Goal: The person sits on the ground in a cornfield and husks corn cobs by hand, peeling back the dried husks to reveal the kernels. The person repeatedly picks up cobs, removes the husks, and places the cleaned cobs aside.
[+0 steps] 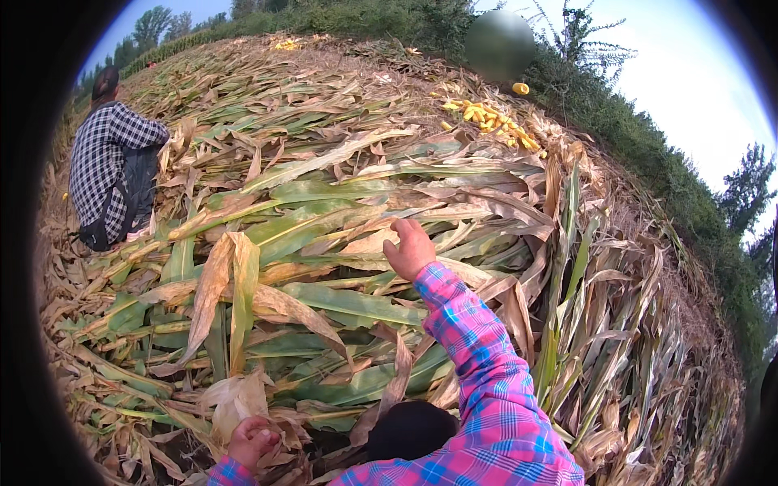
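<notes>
My right hand [410,249] is stretched forward over the felled corn stalks [340,301], its thumb and fingers apart and nothing in it. At the bottom left, my left hand [252,442] is curled beside a pale corn husk [240,401]; whether it grips anything is not visible. A yellow corn ear [520,88] shows against the dark bushes, above and right of a heap of husked corn ears [492,121]; it looks to be in the air. Both forearms wear pink and blue plaid sleeves.
A person [106,164] in a black and white checked shirt squats at the left among the stalks. Dry leaves and stalks [632,316] lie thick on the right. Bushes [644,140] line the field's right edge. More yellow ears [287,45] lie far ahead.
</notes>
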